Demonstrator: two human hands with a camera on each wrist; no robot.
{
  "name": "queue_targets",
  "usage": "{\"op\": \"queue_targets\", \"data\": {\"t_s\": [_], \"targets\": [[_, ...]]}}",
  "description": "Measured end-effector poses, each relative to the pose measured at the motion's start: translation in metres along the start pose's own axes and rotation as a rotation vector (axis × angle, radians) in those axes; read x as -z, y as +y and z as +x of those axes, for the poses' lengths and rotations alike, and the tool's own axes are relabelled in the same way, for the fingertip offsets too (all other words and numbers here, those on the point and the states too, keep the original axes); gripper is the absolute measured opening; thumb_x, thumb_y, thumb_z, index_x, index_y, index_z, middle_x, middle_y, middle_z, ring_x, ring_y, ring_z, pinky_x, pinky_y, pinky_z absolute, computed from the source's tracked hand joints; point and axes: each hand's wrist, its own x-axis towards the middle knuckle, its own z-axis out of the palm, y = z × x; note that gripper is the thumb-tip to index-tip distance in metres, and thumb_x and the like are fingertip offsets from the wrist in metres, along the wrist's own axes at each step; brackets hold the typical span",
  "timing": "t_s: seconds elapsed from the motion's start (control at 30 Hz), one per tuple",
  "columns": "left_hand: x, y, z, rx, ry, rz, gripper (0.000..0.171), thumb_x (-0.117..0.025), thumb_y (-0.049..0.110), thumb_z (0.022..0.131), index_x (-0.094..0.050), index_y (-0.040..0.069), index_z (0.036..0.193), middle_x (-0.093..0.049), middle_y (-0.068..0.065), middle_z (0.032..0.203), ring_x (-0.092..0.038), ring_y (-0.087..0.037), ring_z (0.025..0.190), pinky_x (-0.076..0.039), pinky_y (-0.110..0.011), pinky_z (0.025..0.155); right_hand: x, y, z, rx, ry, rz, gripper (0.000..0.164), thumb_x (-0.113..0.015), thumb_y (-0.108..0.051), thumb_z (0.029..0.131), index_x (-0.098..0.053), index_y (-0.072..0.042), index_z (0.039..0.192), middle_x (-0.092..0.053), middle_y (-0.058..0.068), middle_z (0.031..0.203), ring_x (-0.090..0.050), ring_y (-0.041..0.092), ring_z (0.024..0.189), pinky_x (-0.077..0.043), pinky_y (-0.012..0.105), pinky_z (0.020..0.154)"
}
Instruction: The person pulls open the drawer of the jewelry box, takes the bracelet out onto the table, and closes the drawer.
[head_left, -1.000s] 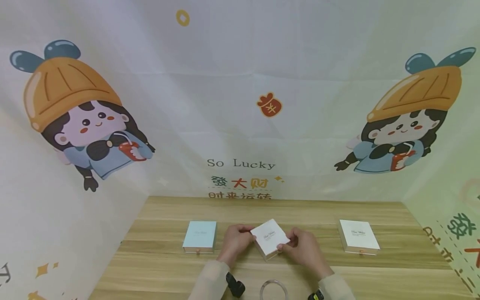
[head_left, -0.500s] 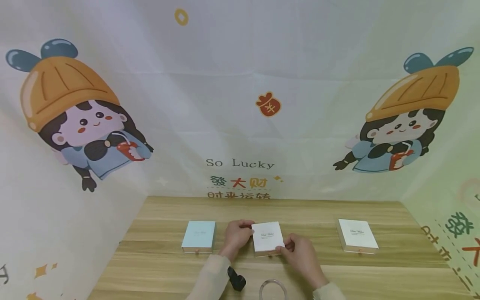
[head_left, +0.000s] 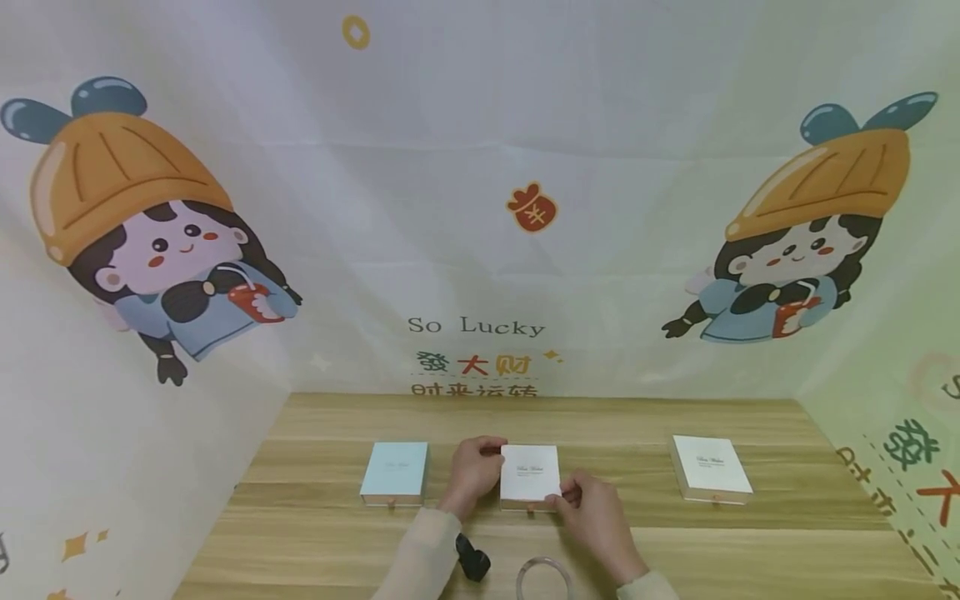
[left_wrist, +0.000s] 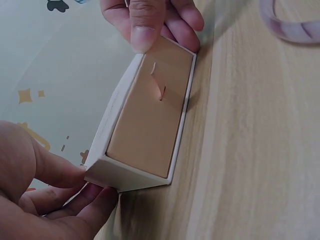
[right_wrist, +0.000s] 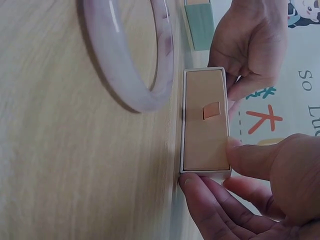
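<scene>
A white drawer-style gift box [head_left: 529, 473] with small dark lettering sits squared to the front in the middle of the wooden table. Its tan drawer front [right_wrist: 205, 142] carries a short orange pull tab [right_wrist: 211, 110], and the drawer is closed. My left hand [head_left: 474, 477] holds the box by its left side, thumb and fingers at the edge. At the front right corner, my right hand [head_left: 597, 517] grips it with the thumb on the top edge and fingers along the side. A pale, translucent bangle [right_wrist: 117, 65] lies on the table in front of the box.
To the left stands a light blue box [head_left: 395, 472] of similar shape. Another white box [head_left: 712, 467] is off to the right. Behind the table [head_left: 337, 533] hangs a printed cloth backdrop [head_left: 600, 275], and it runs down both sides.
The white box has turned from a slanted position to face straight forward, between both hands. Both hands have kept hold of it; the right hand has shifted slightly with its corner.
</scene>
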Motion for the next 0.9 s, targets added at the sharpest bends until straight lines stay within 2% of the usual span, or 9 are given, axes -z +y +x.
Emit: {"op": "queue_targets", "data": {"t_s": [0.43, 0.7, 0.9], "targets": [[-0.002, -0.001, 0.0, -0.001, 0.0, 0.018, 0.029, -0.06, -0.003, 0.088, -0.072, 0.002, 0.115, -0.069, -0.013, 0.108, -0.063, -0.023, 0.096, -0.056, -0.035, 0.083, 0.003, 0.002, 0.001, 0.011, -0.039, -0.002, 0.019, -0.081, -0.012, 0.086, -0.063, -0.006, 0.085, -0.064, 0.0, 0.076, -0.055, 0.009, 0.069, -0.046, 0.019, 0.061], [-0.002, 0.002, -0.003, 0.007, 0.003, 0.035, 0.034, -0.058, -0.006, 0.085, -0.071, 0.002, 0.115, -0.069, -0.013, 0.109, -0.064, -0.023, 0.096, -0.056, -0.038, 0.086, 0.006, 0.006, 0.002, 0.018, -0.086, 0.008, 0.018, -0.08, -0.012, 0.086, -0.064, -0.006, 0.091, -0.067, 0.001, 0.081, -0.059, 0.009, 0.073, -0.05, 0.02, 0.065], [0.0, 0.005, -0.003, -0.016, 0.003, 0.039, 0.036, -0.056, -0.007, 0.083, -0.071, 0.0, 0.115, -0.068, -0.014, 0.108, -0.063, -0.024, 0.096, -0.056, -0.039, 0.086, 0.013, 0.011, 0.003, 0.101, -0.135, -0.01, 0.02, -0.081, -0.01, 0.085, -0.068, -0.006, 0.099, -0.07, 0.001, 0.088, -0.063, 0.01, 0.079, -0.054, 0.02, 0.07]]}}
